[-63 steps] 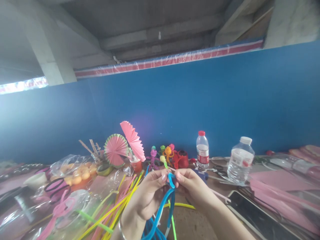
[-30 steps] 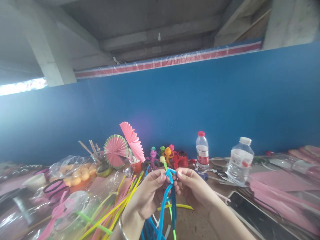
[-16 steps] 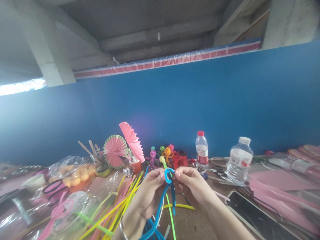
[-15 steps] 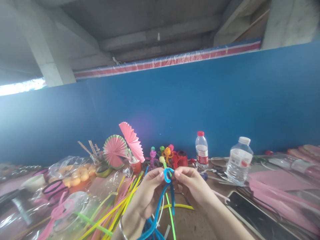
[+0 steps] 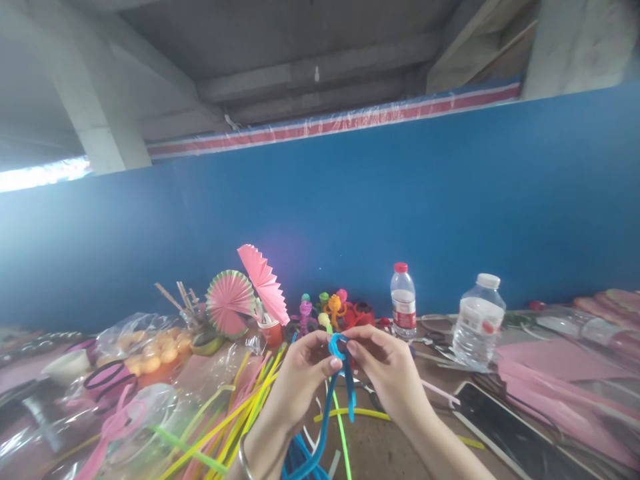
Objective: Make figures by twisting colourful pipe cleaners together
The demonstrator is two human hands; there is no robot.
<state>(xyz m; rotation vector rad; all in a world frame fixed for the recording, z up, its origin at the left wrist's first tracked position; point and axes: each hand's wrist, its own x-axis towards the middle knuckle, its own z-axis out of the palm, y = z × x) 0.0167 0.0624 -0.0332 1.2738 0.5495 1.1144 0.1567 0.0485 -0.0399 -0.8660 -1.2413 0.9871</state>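
A blue pipe cleaner (image 5: 327, 417) is bent into a small loop at the top, and its two ends hang down. My left hand (image 5: 305, 373) pinches the loop from the left, thumb against its lower side. From the right, the thumb and forefinger of my right hand (image 5: 383, 360) grip the same loop. Below my hands lies a bundle of more blue pipe cleaners (image 5: 305, 460). A light green pipe cleaner (image 5: 343, 433) runs behind the blue one. Just beyond my fingers stand small pipe-cleaner figures, among them an orange one (image 5: 335, 307) and a purple one (image 5: 305, 315).
Yellow and pink pipe cleaners (image 5: 245, 407) lie to the left, near plastic bags and pink paper fans (image 5: 231, 300). On the right are a red-capped bottle (image 5: 403, 303), a white-capped bottle (image 5: 479, 323), a phone (image 5: 520, 427) and pink sheets (image 5: 560, 373). Behind rises a blue wall (image 5: 350, 213).
My right hand has shifted slightly, its fingers now over the top of the loop. The loop has turned, and the hanging short end has moved a little to the right.
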